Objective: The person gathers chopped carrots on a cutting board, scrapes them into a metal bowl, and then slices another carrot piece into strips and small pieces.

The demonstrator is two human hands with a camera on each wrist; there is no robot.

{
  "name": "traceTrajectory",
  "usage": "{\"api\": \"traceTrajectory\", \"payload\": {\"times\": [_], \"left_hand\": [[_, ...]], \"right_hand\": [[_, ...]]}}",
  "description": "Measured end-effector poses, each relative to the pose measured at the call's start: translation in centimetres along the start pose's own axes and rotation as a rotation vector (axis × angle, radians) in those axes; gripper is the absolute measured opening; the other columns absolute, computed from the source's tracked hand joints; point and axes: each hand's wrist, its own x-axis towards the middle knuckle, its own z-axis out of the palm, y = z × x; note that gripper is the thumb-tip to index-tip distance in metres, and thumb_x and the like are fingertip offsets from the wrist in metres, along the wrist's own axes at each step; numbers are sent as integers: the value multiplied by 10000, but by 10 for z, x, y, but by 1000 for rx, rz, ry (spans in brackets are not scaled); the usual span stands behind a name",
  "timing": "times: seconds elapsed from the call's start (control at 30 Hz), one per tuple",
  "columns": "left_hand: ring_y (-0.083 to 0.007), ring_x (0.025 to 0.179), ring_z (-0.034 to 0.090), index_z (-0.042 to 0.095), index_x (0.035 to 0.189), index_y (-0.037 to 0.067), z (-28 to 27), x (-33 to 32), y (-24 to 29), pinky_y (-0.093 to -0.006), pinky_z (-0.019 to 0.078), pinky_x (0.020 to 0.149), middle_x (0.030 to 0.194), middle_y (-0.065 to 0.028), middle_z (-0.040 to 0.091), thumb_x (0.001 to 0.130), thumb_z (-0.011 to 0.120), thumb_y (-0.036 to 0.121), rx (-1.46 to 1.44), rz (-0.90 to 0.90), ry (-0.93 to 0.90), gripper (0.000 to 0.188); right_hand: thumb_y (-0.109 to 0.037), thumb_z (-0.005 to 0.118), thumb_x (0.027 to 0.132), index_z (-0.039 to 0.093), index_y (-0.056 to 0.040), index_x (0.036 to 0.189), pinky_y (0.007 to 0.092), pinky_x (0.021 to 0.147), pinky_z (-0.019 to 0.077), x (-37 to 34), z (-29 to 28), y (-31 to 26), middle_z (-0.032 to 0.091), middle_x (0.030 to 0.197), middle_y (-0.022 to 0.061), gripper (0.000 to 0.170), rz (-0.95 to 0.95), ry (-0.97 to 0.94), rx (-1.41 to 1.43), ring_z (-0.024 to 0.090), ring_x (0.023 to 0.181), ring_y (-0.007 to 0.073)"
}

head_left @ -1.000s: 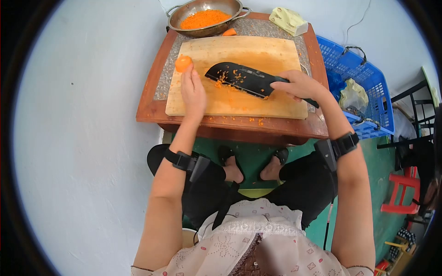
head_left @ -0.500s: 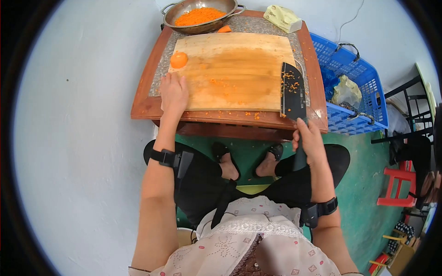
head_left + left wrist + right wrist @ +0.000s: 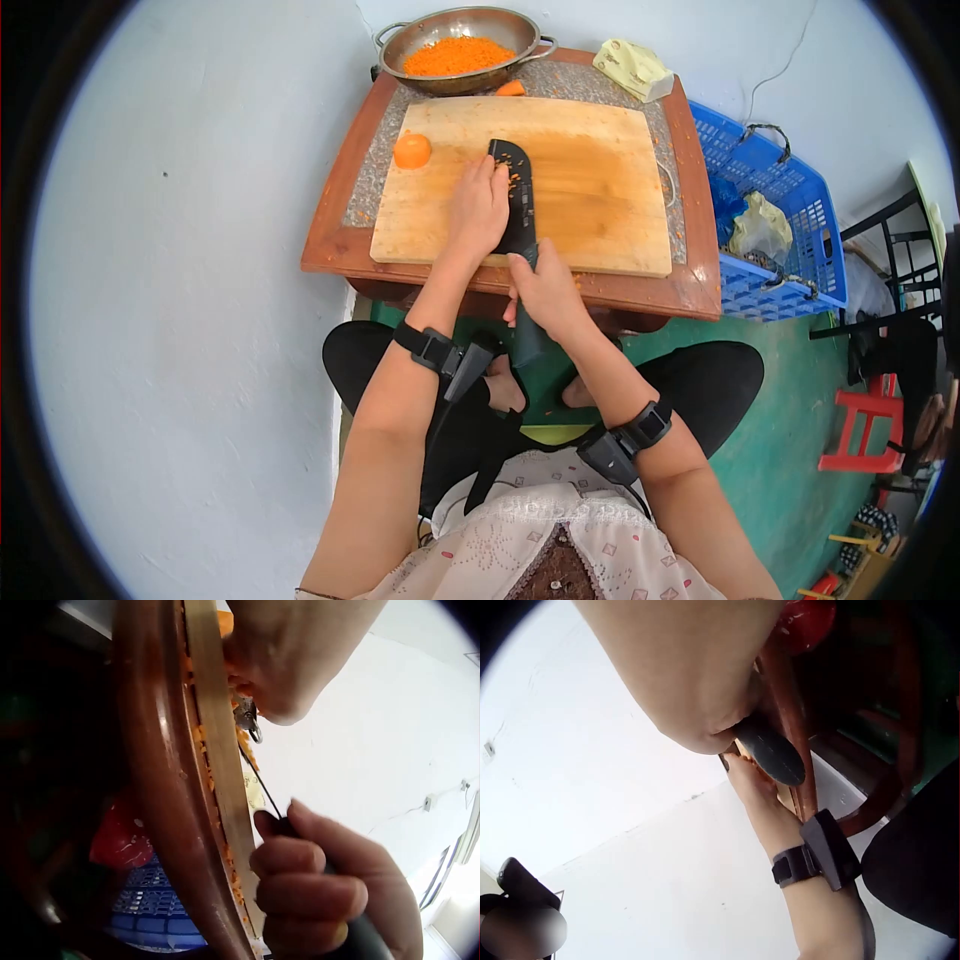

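Cleaver [image 3: 521, 205] over cutting board [image 3: 590, 190], tip away from person.
Long axis near front-to-back, handle [image 3: 530, 346] past board's near edge. Right hand [image 3: 548, 295] curled round handle; left hand [image 3: 479, 208] near-straight-fingered along cleaver's left side.

A hand could pass over the right part of the board [image 3: 620, 200], between the knife [image 3: 520, 205] and the right edge. The left hand [image 3: 482, 208], the right hand [image 3: 548, 292] and the knife block the middle, and the orange chunk [image 3: 411, 151] the far left corner. Beyond the far edge, the pan [image 3: 455, 87], carrot piece [image 3: 511, 89] and pack [image 3: 634, 70] obstruct.
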Motion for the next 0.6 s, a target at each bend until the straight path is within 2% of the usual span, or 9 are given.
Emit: {"api": "traceTrajectory", "payload": {"times": [0.03, 0.07, 0.17, 0.2, 0.3, 0.4, 0.47, 0.57, 0.6], "left_hand": [[-441, 1226, 361, 456, 1201, -128, 0, 0, 0, -440, 262, 1047, 1286, -295, 434, 948, 365, 282, -49, 2, -7, 490], [-432, 1280, 295, 409, 1262, -115, 1, 1, -4, -425, 223, 1076, 1349, -295, 361, 950, 364, 293, -71, 4, -42, 515], [-432, 1319, 222, 380, 1297, -93, 0, 9, -6, -421, 187, 1093, 1389, -293, 301, 951, 367, 306, -91, 29, -75, 528], [-447, 1328, 184, 367, 1317, -68, -3, 17, -2, -440, 171, 1092, 1402, -293, 276, 946, 377, 303, -40, 62, -83, 525], [-464, 1315, 202, 385, 1307, -58, -11, 51, 17, -464, 184, 1078, 1390, -298, 294, 941, 384, 294, 24, 287, 30, 508], [-479, 1277, 260, 394, 1293, -53, -29, 109, 45, -482, 222, 1051, 1357, -304, 333, 931, 397, 272, 105, 432, 181, 487], [-480, 1229, 317, 437, 1230, -66, -42, 151, 64, -501, 280, 1002, 1289, -301, 403, 923, 404, 244, 117, 594, 369, 437], [-459, 1293, 256, 416, 1291, -29, -67, 209, 82, -450, 217, 1071, 1393, -266, 315, 950, 384, 234, 188, 700, 348, 431], [-460, 1291, 257, 392, 1294, -62, -70, 228, 78, -450, 213, 1072, 1376, -282, 328, 948, 372, 219, 203, 701, 366, 447]], "right_hand": [[-144, 474, 906, 343, 13, 929, 340, 364, 465, 5, 5, 0, 494, 614, 117, 206, -26, -26, 11, 562, 410, 209], [-139, 470, 904, 339, 2, 910, 330, 360, 454, 8, 9, -2, 494, 622, 109, 192, -30, -42, 42, 543, 399, 194], [-130, 461, 900, 337, -16, 896, 315, 351, 431, 19, 8, -11, 481, 616, 90, 168, -69, -80, 137, 512, 385, 174], [-128, 459, 899, 336, -21, 893, 311, 348, 423, 24, 7, -17, 476, 614, 86, 163, -92, -83, 139, 504, 383, 169], [-127, 460, 894, 350, -32, 893, 294, 346, 401, 36, -2, -45, 468, 611, 71, 146, -186, -92, 139, 482, 377, 154], [-128, 468, 883, 379, -32, 899, 269, 355, 389, 57, -12, -96, 472, 613, 57, 131, -348, -113, 129, 467, 374, 142], [-119, 468, 877, 385, -33, 893, 261, 366, 393, 74, -19, -133, 471, 615, 51, 120, -475, -147, 114, 466, 379, 135], [-116, 474, 870, 393, -38, 893, 256, 384, 400, 99, -32, -174, 470, 619, 38, 114, -576, -232, 125, 469, 395, 126], [-110, 473, 863, 396, -30, 904, 268, 380, 403, 110, -37, -180, 472, 622, 42, 118, -579, -238, 123, 474, 393, 130]]}}
